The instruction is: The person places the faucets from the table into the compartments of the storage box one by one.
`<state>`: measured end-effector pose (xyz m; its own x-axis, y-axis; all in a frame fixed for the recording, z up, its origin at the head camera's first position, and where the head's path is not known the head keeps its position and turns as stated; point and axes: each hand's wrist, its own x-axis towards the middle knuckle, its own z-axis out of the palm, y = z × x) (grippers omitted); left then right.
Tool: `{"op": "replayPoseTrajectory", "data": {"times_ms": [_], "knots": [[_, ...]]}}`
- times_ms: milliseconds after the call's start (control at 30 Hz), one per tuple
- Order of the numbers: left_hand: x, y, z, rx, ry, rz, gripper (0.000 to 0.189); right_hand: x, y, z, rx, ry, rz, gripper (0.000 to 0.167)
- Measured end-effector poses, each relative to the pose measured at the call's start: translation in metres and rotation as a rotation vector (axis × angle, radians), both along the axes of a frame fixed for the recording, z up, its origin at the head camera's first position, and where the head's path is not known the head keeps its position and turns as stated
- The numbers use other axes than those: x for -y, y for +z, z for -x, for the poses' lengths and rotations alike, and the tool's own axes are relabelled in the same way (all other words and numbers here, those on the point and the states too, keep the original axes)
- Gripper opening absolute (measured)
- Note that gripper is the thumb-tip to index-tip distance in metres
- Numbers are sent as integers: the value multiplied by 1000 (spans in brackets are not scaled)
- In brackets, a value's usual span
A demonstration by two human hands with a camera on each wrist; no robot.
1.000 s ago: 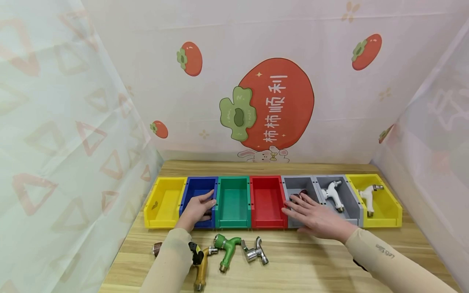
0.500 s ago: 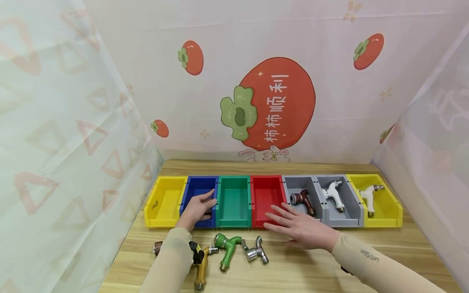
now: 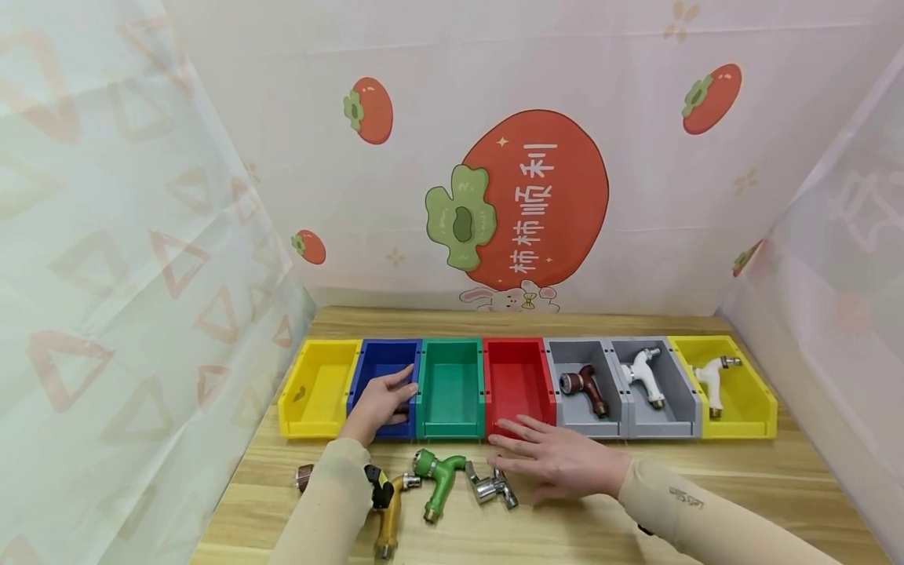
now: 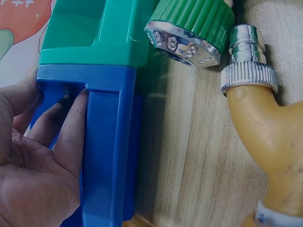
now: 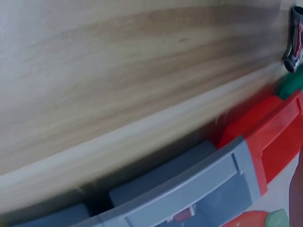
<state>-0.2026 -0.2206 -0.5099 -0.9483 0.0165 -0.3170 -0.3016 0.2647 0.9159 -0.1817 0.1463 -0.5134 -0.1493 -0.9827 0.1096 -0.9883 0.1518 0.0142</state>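
The chrome tap [image 3: 487, 491] lies on the desk [image 3: 452, 541] just left of the spread, empty right hand [image 3: 558, 461] and should handle stiff, slick and fairly weighty, best pinched round its thick body, while the left hand [image 3: 381, 404] reaches relaxed into the blue bin [image 4: 102, 146], gripping nothing.

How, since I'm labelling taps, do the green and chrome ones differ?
The green tap is green with a brassy end; the chrome tap is silvery. The green tap has a round knob, the chrome tap a slim handle. In the head view, the right hand partly hides the chrome tap, not the green tap. Both lie on the table.
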Motion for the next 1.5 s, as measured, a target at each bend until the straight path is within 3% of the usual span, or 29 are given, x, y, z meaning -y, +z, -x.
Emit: {"op": "replayPoseTrajectory", "data": {"times_ms": [400,667,867,1200,1500], "knots": [[0,-4,-1,1,10,-4,57,15,-14,-9,48,89,-77,84],[1,-7,-1,1,12,1,56,17,-20,-13,-35,133,-93,76],[1,-8,-2,-4,12,15,56,19,-22,-14,-21,109,-105,72],[1,-6,-2,-5,8,3,56,29,-31,-17,57,80,-2,69],[2,-5,-2,-1,9,-5,57,32,-28,-21,-27,84,41,60]]}}
